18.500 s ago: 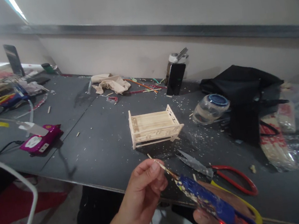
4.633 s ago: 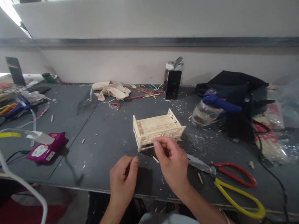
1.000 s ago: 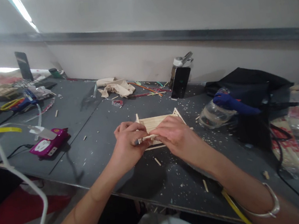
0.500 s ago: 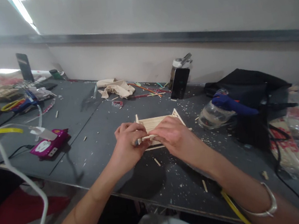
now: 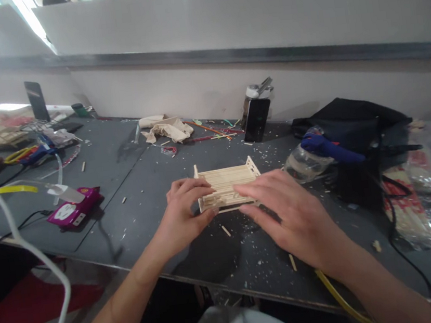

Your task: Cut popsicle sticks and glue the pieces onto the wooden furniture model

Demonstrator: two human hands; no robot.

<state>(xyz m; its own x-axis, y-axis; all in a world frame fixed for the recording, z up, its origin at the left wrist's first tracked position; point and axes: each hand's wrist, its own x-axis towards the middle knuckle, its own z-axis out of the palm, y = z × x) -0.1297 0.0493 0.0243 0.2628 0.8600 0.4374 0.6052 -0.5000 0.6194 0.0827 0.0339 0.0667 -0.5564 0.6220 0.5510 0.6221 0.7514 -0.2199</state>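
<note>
A small bed-like model of pale wooden sticks (image 5: 226, 184) stands on the dark grey table (image 5: 147, 212), straight ahead of me. My left hand (image 5: 184, 212) grips its near left corner, thumb and fingers closed on the frame. My right hand (image 5: 290, 215) hovers just right of the model's near side, fingers stretched out flat and empty. A short loose stick (image 5: 226, 230) lies on the table between my hands.
A blue glue gun (image 5: 326, 148) rests on a clear plastic jar (image 5: 298, 164) beside a black bag (image 5: 356, 128). A phone (image 5: 255, 120) leans on a bottle at the back. A magenta device (image 5: 75, 211) lies left. A yellow scissor handle (image 5: 338, 298) pokes out under my right forearm.
My right hand has let go of the model's front rail and drawn back to the right, opening flat. My left hand stays on the left corner.
</note>
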